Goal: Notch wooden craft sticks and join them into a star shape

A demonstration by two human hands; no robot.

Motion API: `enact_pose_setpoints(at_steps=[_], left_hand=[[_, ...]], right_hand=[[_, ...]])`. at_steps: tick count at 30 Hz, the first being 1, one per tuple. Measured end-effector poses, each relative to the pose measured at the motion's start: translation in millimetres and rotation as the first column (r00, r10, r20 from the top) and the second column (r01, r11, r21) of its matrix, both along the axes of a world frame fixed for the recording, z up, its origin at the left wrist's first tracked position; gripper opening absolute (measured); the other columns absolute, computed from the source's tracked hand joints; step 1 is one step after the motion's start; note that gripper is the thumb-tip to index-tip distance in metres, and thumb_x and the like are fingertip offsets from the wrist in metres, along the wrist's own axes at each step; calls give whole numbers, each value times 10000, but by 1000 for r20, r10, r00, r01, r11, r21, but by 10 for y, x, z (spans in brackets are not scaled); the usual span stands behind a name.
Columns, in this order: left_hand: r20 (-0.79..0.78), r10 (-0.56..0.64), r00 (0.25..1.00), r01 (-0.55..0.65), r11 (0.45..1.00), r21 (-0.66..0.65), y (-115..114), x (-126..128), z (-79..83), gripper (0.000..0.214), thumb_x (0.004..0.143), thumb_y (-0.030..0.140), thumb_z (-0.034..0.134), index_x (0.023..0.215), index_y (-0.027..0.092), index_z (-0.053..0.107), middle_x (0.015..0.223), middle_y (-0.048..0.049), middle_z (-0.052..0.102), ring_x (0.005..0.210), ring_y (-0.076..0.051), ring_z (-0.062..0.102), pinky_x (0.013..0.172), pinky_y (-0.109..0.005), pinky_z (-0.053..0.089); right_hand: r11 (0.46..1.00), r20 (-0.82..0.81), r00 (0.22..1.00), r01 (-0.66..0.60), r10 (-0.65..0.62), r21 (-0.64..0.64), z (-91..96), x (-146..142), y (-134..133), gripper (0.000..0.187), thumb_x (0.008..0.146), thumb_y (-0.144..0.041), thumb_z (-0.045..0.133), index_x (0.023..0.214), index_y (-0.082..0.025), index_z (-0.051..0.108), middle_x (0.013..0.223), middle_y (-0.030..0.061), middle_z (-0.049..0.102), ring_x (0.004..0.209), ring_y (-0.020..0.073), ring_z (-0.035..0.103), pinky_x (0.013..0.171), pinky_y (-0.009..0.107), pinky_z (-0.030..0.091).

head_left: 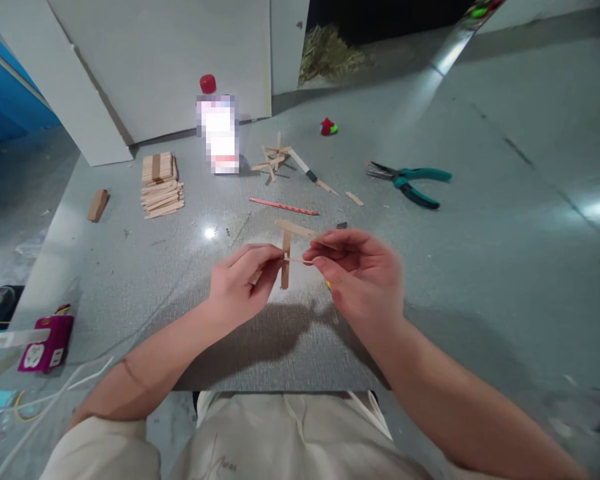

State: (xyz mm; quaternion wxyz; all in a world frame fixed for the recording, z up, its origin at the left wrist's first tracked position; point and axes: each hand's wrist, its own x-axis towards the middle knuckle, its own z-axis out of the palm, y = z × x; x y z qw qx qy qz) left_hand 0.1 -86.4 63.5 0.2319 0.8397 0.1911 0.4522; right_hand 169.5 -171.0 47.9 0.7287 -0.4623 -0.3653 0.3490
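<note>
My left hand (247, 277) is closed, its thumb and fingertips pinching the end of a thin wooden craft stick (299, 261) seen edge-on. The other end of that stick lies between the thumb and fingers of my right hand (363, 273), which is also closed in a pinch. An upright craft stick (285, 277) crosses behind it at my left fingertips. Above, a slanting craft stick (294, 229) meets the upright one's top and runs toward my right fingers. Whether these sticks are joined, I cannot tell. Something yellow, mostly hidden, shows beside my right thumb.
Beyond my hands lie a red patterned pencil (283, 206), crossed stick pieces (275, 159), a craft knife (307, 171) and teal-handled pliers (413, 181). Farther left are a bundle of craft sticks (153, 168), loose sticks (163, 200) and a brown block (99, 205). A magenta box (55, 340) sits left.
</note>
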Motion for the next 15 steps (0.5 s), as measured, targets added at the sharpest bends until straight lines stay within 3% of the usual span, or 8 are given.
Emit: enact_pose_setpoints(at_steps=[4,8,11,15], left_hand=[[48,-83,995,91,970,-225,-74,32,-5,212,915,80,653,1111,157,625,965,-51,723,682,-82,748,631,-137,614],[165,-126,978,192,849,-491,-109,52,-21,226,844,106,756,1044,166,669,1069,-61,697,761,-122,770,697,-197,662],[176,-101,979,172,874,-455,-93,59,-15,204,831,70,757,995,170,690,1052,-40,699,760,-94,754,702,-178,653],[133,-41,990,68,977,-204,-52,53,17,169,824,50,764,915,175,695,978,-29,722,760,-64,707,663,-135,606]], right_hand=[[1000,4,1000,22,-22,2,-26,-4,-15,230,820,-198,823,996,-308,724,980,-13,775,836,153,773,825,301,653],[999,-8,999,36,-36,16,-19,-12,-21,243,806,-176,828,987,-309,734,971,-26,770,831,143,774,816,276,655],[998,27,998,51,-52,35,7,-15,-32,265,782,-142,833,976,-296,739,969,-23,766,813,141,773,793,268,661],[998,86,995,47,-50,31,49,-3,-80,277,786,-136,829,973,-318,734,982,-15,745,824,159,771,813,317,672]])
